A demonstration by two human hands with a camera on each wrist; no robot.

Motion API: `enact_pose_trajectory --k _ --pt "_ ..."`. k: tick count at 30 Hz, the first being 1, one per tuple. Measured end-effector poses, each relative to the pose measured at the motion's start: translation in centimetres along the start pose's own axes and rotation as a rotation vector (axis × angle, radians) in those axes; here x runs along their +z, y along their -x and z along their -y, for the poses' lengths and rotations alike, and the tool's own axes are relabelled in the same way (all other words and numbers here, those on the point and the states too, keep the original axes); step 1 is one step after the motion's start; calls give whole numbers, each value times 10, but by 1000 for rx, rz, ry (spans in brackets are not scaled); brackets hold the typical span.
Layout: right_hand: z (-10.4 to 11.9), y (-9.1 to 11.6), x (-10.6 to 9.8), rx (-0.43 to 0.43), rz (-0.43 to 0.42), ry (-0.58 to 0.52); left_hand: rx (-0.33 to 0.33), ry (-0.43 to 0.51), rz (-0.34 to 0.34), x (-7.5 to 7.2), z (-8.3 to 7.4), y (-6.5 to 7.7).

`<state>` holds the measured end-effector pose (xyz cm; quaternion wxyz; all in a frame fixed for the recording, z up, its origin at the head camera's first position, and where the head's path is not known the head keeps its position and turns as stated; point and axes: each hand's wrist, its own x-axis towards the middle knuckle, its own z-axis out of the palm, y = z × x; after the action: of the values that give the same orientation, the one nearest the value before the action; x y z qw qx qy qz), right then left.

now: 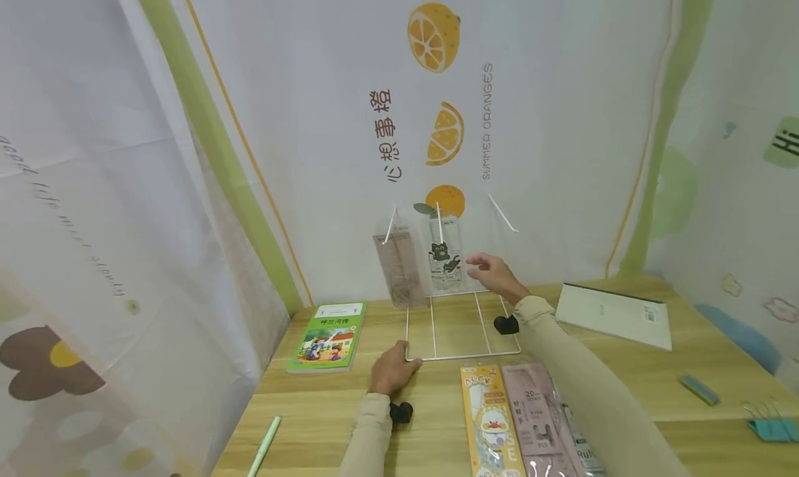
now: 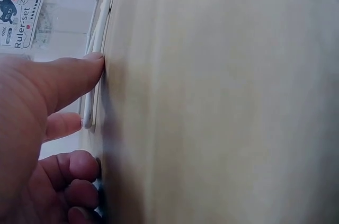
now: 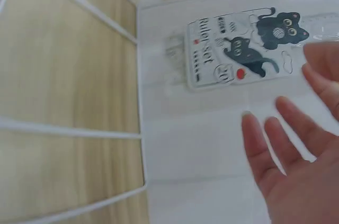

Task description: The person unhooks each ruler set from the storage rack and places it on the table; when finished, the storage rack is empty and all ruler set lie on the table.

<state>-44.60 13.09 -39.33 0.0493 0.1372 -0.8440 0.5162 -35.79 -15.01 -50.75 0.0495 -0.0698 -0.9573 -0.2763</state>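
Observation:
A white wire rack (image 1: 460,358) lies with its base on the wooden table, and its hooks rise against the white curtain. My left hand (image 1: 392,370) pinches the base's front left corner, thumb (image 2: 79,78) on the wire and index finger at its other side. From the middle hook hangs a clear ruler set (image 1: 446,269) with black cats, its print also facing the right wrist view. Beside that packet my right hand (image 1: 496,276) is held with fingers loosely spread, holding nothing. A greyish-pink packet (image 1: 399,265) hangs from the left hook; the right hook (image 1: 503,213) carries nothing.
A green picture book (image 1: 329,338) lies left of the rack, a pale notepad (image 1: 612,314) at the right. In front are a yellow duck packet (image 1: 490,421) and a pink packet (image 1: 533,411). A green pen (image 1: 265,446), grey-blue bar (image 1: 699,389) and teal clip (image 1: 774,430) lie around.

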Motion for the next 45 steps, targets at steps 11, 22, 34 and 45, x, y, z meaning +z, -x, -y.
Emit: enact_pose_trajectory --k 11,22,34,45 --pt "-3 -7 11 113 40 -155 24 63 17 30 0 27" --pt "8 -8 17 66 3 -139 33 78 -17 37 0 34" --pt "29 -6 18 -78 -93 -168 57 24 -84 14 8 22" --pt "34 8 12 -221 -127 -159 89 16 -94 2 8 8"
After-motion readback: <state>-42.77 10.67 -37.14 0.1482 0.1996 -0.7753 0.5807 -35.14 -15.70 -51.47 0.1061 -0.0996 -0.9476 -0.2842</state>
